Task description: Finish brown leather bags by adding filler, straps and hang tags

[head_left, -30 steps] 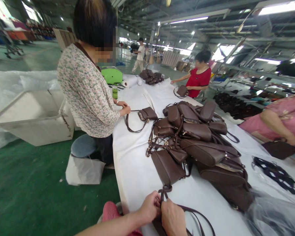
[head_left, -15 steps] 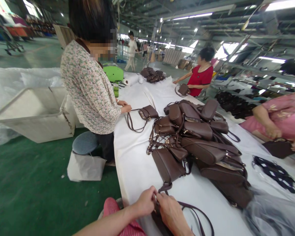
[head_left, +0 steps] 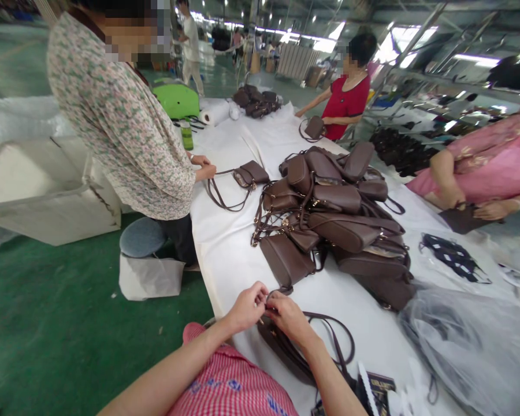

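A dark brown handbag [head_left: 281, 349] lies at the table's near edge, right in front of my body, partly covered by my right forearm. My right hand [head_left: 289, 316] is closed at the bag's top, its fingers pinching the brown strap near one end. Beside it, almost touching, is my left hand [head_left: 247, 307], fingers curled into a pinch; what is between them is too small to make out. The loose strap [head_left: 349, 332] loops over the white table to the right of the bag. Just beyond my hands, a heap of similar brown handbags [head_left: 338, 231] begins.
The white-covered table [head_left: 225, 254] runs away from me. A co-worker in a floral top [head_left: 121, 115] handles a bag's strap at left; one in red [head_left: 346, 104] and one in pink [head_left: 485, 156] work opposite. Clear plastic [head_left: 472, 341] and black straps [head_left: 453, 257] lie at right.
My view has tipped downward, so more of the near handbag and my checked clothing shows. Both my hands stay together at the bag's top. The pink-clad co-worker's hands have shifted slightly on their bag.
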`<state>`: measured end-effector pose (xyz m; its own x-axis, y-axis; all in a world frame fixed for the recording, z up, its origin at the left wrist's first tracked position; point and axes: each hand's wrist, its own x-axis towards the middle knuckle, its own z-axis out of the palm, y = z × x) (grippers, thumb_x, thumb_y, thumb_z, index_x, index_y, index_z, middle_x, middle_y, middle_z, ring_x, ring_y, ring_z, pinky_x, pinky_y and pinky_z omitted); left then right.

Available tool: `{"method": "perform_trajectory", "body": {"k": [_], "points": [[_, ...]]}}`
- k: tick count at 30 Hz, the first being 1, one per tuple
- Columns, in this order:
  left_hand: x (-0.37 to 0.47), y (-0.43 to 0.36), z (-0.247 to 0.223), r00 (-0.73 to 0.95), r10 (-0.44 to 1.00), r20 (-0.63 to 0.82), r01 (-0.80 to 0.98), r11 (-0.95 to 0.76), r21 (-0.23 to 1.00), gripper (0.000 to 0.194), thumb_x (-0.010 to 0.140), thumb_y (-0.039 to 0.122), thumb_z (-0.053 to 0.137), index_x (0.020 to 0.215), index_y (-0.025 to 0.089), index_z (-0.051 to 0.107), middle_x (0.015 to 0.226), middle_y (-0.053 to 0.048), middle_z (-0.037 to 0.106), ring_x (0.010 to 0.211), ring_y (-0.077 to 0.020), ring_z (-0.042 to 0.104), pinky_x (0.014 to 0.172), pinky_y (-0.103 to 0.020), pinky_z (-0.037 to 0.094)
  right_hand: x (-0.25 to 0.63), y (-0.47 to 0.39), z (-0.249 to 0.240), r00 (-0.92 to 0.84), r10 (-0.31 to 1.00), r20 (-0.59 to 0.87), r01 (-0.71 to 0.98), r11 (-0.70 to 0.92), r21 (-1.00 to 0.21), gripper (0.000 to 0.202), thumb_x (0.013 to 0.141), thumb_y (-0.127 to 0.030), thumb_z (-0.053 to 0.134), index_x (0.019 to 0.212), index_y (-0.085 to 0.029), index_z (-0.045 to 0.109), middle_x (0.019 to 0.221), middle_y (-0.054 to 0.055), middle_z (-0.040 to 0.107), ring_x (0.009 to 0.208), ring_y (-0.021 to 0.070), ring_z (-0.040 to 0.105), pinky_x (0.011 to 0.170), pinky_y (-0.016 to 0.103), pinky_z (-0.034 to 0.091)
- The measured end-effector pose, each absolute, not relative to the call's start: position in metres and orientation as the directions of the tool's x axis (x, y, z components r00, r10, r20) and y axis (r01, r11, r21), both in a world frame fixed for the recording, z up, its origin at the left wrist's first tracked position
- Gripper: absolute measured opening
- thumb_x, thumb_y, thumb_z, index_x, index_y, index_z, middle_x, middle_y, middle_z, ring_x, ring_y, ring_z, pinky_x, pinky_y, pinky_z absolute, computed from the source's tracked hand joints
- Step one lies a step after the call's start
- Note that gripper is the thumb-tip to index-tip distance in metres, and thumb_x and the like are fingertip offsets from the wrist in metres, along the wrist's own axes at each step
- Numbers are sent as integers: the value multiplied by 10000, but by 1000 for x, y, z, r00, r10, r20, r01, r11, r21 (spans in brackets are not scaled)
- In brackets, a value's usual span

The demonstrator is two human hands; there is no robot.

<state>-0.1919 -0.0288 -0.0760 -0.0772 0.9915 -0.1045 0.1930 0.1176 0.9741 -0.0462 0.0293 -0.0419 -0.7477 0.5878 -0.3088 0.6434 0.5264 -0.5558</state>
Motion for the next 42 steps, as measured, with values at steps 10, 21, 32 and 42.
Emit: {"method": "perform_trajectory", "body": {"k": [10, 21, 32, 42], "points": [[-184, -31, -114, -75, 886, -458, -265, 425, 866, 186, 615, 244, 632, 727, 155, 514, 550, 50, 541, 473, -100, 512, 501, -239, 414, -46, 27, -54, -701, 646, -302, 705, 561, -434, 290, 912, -143, 406, 804, -172, 674, 862, 46, 644, 813, 142, 601, 680, 212, 362], [-178, -30, -115, -104, 908, -405, -200, 380, 903, 115, 664, 254, 572, 678, 175, 490, 525, 68, 513, 471, -96, 503, 472, -213, 364, -42, 25, -59, -697, 663, -273, 687, 508, -519, 296, 897, -111, 400, 785, -167, 668, 841, 53, 650, 818, 156, 608, 715, 227, 384], [-186, -32, -113, -116, 942, -313, -190, 289, 938, 165, 638, 258, 677, 643, 157, 546, 628, 27, 535, 652, -115, 493, 636, -240, 373, -36, 31, -76, -645, 734, -211, 712, 479, -513, 235, 870, -141, 429, 734, -182, 615, 792, 43, 636, 781, 169, 597, 720, 254, 379], [-175, -34, -108, 169, 881, -443, -464, 467, 753, 185, 574, 241, 685, 673, 140, 565, 537, 29, 555, 521, -98, 493, 572, -241, 340, -34, 39, -66, -685, 666, -295, 667, 409, -623, 233, 729, -97, 446, 804, -190, 645, 841, 34, 650, 844, 174, 587, 771, 249, 399]]}}
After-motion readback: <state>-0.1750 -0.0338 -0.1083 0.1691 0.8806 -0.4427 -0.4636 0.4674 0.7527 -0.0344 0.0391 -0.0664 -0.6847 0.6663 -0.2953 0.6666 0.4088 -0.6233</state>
